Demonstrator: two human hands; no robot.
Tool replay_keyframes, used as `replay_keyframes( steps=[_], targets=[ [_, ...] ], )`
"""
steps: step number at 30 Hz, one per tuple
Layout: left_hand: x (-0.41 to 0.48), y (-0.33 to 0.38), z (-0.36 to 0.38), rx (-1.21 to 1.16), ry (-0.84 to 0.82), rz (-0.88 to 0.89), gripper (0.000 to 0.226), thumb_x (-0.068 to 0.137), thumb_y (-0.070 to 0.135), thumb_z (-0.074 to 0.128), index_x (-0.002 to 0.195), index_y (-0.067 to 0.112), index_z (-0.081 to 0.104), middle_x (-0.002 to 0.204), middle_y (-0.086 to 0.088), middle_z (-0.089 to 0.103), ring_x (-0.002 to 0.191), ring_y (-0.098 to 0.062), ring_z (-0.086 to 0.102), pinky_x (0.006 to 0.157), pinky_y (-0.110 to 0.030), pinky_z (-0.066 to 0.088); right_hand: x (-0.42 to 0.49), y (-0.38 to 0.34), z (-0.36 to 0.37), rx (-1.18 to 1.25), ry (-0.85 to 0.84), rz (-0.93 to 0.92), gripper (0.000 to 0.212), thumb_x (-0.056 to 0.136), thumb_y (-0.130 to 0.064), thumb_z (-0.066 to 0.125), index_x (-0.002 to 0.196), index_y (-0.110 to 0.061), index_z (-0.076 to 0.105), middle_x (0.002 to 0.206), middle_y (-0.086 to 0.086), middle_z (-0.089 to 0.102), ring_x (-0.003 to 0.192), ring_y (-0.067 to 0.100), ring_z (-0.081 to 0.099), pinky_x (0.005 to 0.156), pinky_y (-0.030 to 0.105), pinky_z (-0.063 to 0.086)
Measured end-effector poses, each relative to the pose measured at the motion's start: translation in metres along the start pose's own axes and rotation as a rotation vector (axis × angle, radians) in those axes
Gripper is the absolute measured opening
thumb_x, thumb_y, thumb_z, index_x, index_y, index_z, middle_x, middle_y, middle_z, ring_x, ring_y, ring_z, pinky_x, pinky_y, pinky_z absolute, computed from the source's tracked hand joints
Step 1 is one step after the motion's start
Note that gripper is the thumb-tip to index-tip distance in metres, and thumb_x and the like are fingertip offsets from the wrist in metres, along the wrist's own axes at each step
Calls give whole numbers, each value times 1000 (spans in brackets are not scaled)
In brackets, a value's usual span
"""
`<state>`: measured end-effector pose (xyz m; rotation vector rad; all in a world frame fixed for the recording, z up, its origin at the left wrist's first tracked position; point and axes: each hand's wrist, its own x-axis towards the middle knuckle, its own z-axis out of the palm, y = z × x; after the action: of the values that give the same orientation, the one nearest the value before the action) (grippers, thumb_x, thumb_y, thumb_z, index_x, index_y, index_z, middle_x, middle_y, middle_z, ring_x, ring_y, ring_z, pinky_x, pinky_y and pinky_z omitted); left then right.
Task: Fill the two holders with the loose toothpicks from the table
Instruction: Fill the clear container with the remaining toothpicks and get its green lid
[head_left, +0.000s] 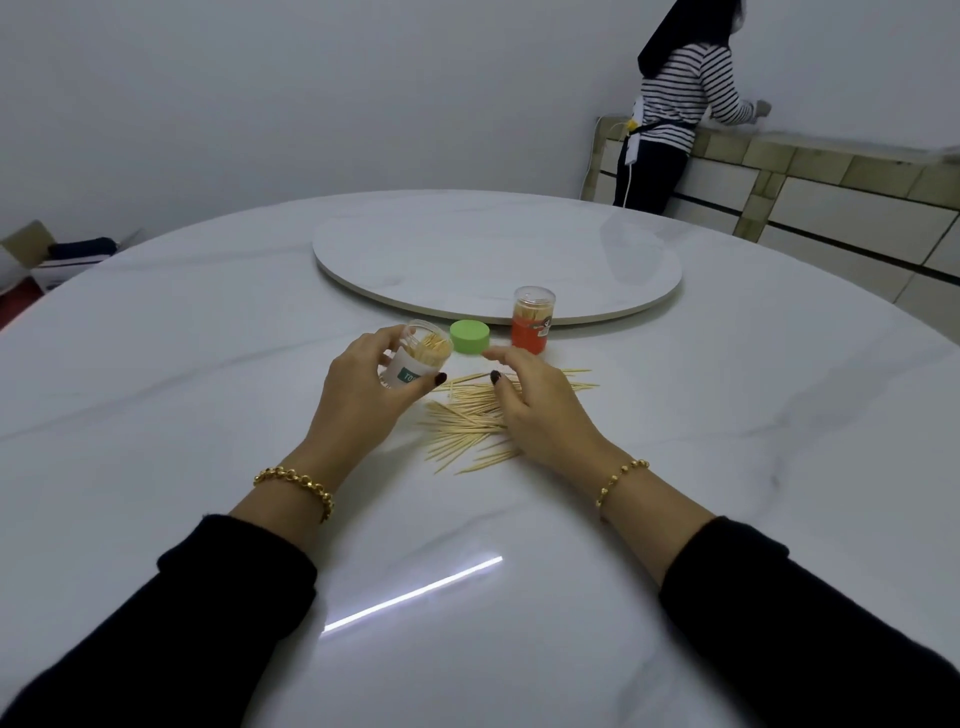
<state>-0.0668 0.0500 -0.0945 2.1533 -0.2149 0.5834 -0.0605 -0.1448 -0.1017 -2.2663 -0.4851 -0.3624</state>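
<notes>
The loose toothpicks (467, 421) are lying heaped on the white desk (208, 415), with the right hand (535, 410) hanging over them, fingers relaxed, holding nothing. Beside it the left hand (363, 395) is gripping a tilted clear holder (415, 358) with sticks inside. Beyond, a green lid (469, 336) and an upright red holder (532, 319) are sitting near the turntable (493, 249).

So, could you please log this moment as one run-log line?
left hand: holds tilted white-label holder, partly filled | right hand: relaxed over loose toothpicks | green lid: off, on table | orange holder: upright
</notes>
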Motion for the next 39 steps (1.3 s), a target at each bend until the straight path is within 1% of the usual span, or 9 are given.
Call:
replay_keyframes(
  steps=[4, 9, 13, 15, 20, 25, 31, 35, 39],
  targets=[
    [3, -9, -6, -14, 21, -48, 54, 76, 36, 77, 124, 20, 58, 114, 2, 60, 97, -11, 56, 71, -9, 40, 12, 7, 9, -193, -163, 3, 38, 99, -14, 38, 135, -11, 49, 139, 3, 49, 126, 19, 43, 104, 26, 32],
    [5, -12, -7, -30, 32, -81, 54, 75, 37, 77, 123, 19, 58, 113, 4, 61, 97, -10, 56, 69, -7, 40, 30, 5, 18, -308, -205, -24, 33, 99, -20, 40, 122, -12, 62, 133, 1, 54, 118, 21, 50, 104, 35, 35],
    [6, -11, -7, -30, 33, -82, 53, 75, 37, 77, 122, 22, 59, 113, 6, 60, 95, -8, 55, 68, -7, 40, 39, 0, 26, -281, -164, -19, 29, 95, -34, 51, 96, -16, 75, 110, -4, 65, 97, 16, 58, 84, 37, 48],
    [6, -12, -7, -32, 32, -77, 53, 75, 37, 78, 122, 22, 58, 113, 5, 60, 95, -9, 55, 70, -9, 41, 41, -2, 30, -276, -146, -49, 25, 90, -35, 59, 90, -17, 77, 101, -5, 68, 90, 15, 60, 77, 36, 50],
    [6, -12, -6, -24, 26, -71, 54, 76, 38, 77, 123, 20, 58, 113, 4, 59, 95, -8, 54, 69, -7, 40, 39, -4, 26, -257, -130, -46, 17, 88, -17, 62, 96, -18, 77, 102, -2, 72, 93, 15, 64, 85, 31, 51],
    [5, -8, -5, -18, 14, -51, 54, 76, 39, 76, 124, 22, 57, 114, 4, 59, 96, -9, 55, 71, -9, 41, 33, 0, 10, -288, -179, -100, 19, 88, -7, 61, 94, -17, 77, 99, 4, 71, 92, 20, 62, 84, 36, 49],
    [3, -3, -3, -16, -11, -21, 53, 77, 37, 76, 124, 21, 57, 115, 3, 59, 97, -8, 54, 69, -8, 41, 26, 7, -10, -335, -286, -189, 24, 91, -3, 56, 102, -13, 74, 104, 2, 69, 96, 19, 62, 85, 32, 49],
    [1, 1, -1, -12, -24, -10, 56, 77, 36, 75, 127, 19, 56, 115, 2, 59, 99, -10, 54, 69, -7, 40, 21, 13, -17, -372, -300, -193, 26, 93, -6, 55, 112, -13, 71, 113, 2, 65, 102, 17, 59, 87, 24, 45],
    [0, 4, 1, -10, -35, 4, 55, 77, 36, 76, 125, 20, 56, 115, 2, 59, 98, -10, 53, 67, -2, 39, 19, 14, -13, -383, -257, -205, 23, 92, -8, 58, 110, -12, 72, 109, 2, 64, 98, 18, 59, 84, 28, 47]
  ],
)
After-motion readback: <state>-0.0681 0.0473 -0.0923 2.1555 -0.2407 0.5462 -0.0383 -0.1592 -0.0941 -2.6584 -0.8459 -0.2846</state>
